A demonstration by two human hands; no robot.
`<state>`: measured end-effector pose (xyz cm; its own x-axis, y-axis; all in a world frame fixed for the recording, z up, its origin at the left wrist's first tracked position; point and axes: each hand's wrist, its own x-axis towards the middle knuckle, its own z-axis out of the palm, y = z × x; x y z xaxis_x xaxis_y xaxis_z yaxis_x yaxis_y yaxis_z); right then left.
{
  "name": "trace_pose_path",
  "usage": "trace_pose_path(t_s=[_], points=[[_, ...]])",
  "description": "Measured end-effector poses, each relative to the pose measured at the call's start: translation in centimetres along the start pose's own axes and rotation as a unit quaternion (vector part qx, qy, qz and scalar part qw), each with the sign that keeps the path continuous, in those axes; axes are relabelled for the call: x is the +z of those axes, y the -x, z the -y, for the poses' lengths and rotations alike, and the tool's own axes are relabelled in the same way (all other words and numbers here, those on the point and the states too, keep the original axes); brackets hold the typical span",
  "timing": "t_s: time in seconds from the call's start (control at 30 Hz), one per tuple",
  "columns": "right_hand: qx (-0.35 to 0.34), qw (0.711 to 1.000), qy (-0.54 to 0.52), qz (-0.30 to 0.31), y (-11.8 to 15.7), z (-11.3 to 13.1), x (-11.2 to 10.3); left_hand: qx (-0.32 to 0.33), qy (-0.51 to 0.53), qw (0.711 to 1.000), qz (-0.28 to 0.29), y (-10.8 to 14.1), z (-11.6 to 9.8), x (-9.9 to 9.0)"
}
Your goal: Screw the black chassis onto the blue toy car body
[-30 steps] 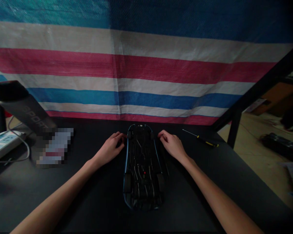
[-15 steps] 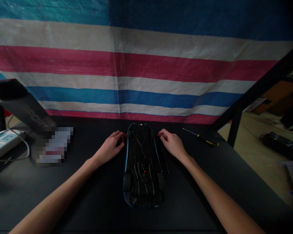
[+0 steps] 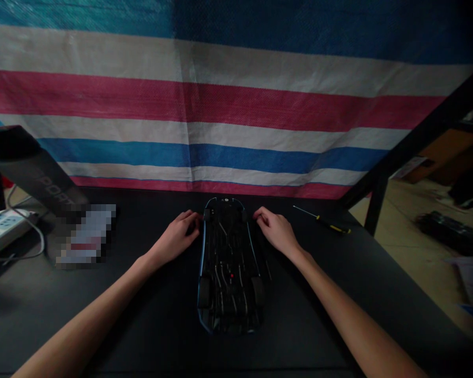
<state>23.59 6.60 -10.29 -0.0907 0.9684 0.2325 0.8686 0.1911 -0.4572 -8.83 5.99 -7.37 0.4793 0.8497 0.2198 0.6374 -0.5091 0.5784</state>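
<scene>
A model car (image 3: pixel 230 262) lies upside down on the black table (image 3: pixel 161 325), its dark underside with wheels and pipes facing up and blue body edges showing. My left hand (image 3: pixel 180 233) rests on the table to its left, fingers loosely curled, fingertips close to the car's far left side; whether they touch it I cannot tell. Across from it, my right hand (image 3: pixel 276 229) lies to the right of the car with curled fingers and a small gap to the car. Neither hand holds anything visible. A screwdriver (image 3: pixel 323 220) with a black and yellow handle lies beyond my right hand.
At the left stand a grey sports bottle (image 3: pixel 47 178) and a white power strip (image 3: pixel 3 228) with a cable. A blurred-out flat object (image 3: pixel 90 231) lies near them. A thin dark piece (image 3: pixel 267 266) sits beside the car. Behind hangs a striped sheet (image 3: pixel 228 110).
The whole view has shifted very slightly. Hands, car and screwdriver keep their places relative to one another.
</scene>
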Motion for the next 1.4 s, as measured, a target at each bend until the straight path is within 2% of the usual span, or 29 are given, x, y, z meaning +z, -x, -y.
trace_pose_path(t_s=[0.4,0.87,1.4], points=[[-0.010,1.000,0.000,-0.002,0.09,-0.03,-0.29,0.025,-0.018,1.000,-0.007,-0.12,0.73,0.42],[-0.008,1.000,-0.004,-0.014,0.42,-0.21,-0.64,0.026,-0.035,0.999,-0.008,-0.43,-0.21,0.60],[-0.012,1.000,-0.022,-0.018,0.21,-0.64,-0.67,0.022,-0.034,0.999,0.003,-0.37,0.11,0.57]])
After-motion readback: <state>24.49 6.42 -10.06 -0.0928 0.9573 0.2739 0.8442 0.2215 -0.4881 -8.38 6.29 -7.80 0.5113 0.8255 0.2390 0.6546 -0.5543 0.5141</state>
